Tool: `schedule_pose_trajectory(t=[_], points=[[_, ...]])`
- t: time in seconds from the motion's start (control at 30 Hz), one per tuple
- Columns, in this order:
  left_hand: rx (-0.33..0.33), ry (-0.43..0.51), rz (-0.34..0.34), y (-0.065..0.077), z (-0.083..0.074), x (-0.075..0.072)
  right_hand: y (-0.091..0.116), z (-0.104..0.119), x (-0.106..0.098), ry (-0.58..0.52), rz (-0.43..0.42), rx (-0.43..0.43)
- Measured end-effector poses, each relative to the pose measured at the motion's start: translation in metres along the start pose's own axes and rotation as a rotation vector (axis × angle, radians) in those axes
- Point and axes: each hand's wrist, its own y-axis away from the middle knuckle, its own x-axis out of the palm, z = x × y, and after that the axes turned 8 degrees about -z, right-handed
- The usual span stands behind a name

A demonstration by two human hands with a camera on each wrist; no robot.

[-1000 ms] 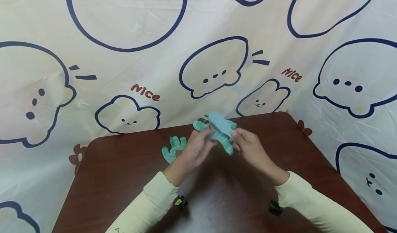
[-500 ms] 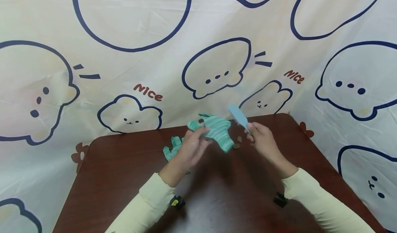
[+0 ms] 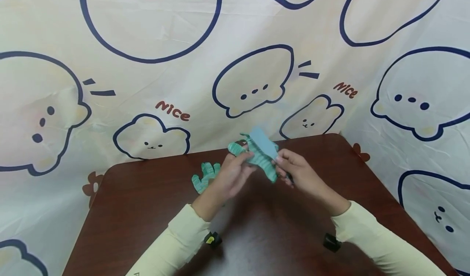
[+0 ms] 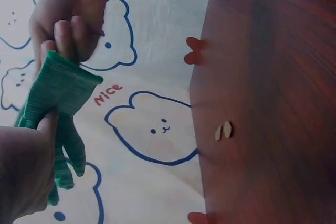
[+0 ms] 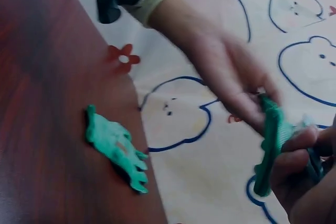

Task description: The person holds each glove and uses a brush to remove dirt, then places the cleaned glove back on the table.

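My left hand [image 3: 233,176] pinches a green striped knit glove [image 3: 261,162] by its side, thumb on top, raised above the far part of the table. In the left wrist view the glove's cuff [image 4: 65,85] points toward the other hand and its fingers hang down. A light blue brush [image 3: 263,143] is gripped by the handle in my right hand [image 3: 300,173]. Its flat back faces up and its bristle side, hidden, lies over the glove. The right wrist view shows the right fingers [image 5: 299,156] curled close beside the glove.
A second green glove [image 3: 207,177] lies on the brown table [image 3: 147,210], left of the hands and partly behind the left forearm. Two small brown pieces [image 4: 227,129] rest on the tabletop. A cream cloth with cartoon drawings [image 3: 176,84] hangs behind the table.
The brush was over the glove, swung away to the right half a second ago, and is now back over it. The left hand keeps its hold on the glove with little movement.
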Motion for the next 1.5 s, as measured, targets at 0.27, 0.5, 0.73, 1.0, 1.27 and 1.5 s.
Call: schedule_pose_trajectory(t=[0.27, 0.5, 0.73, 1.0, 1.27, 1.5], points=[[-0.024, -0.022, -0.052, 0.000, -0.007, -0.002, -0.003, -0.003, 0.002, 0.107, -0.159, 0.041], [0.011, 0.028, -0.050, 0.005, -0.011, -0.005, -0.008, -0.016, -0.016, 0.033, -0.276, 0.097], [0.063, 0.100, -0.020, 0.002, -0.017, -0.003, -0.002, -0.020, -0.027, -0.029, -0.275, 0.097], [-0.009, 0.015, 0.051, 0.002, -0.007, 0.004, 0.010, 0.002, 0.008, -0.068, -0.135, -0.041], [0.006, -0.057, 0.039, 0.005, -0.009, 0.005, 0.009, 0.001, 0.021, 0.035, -0.228, -0.001], [-0.004, -0.051, 0.024, 0.005, -0.011, 0.001, 0.004, -0.004, 0.011, 0.071, -0.260, 0.018]])
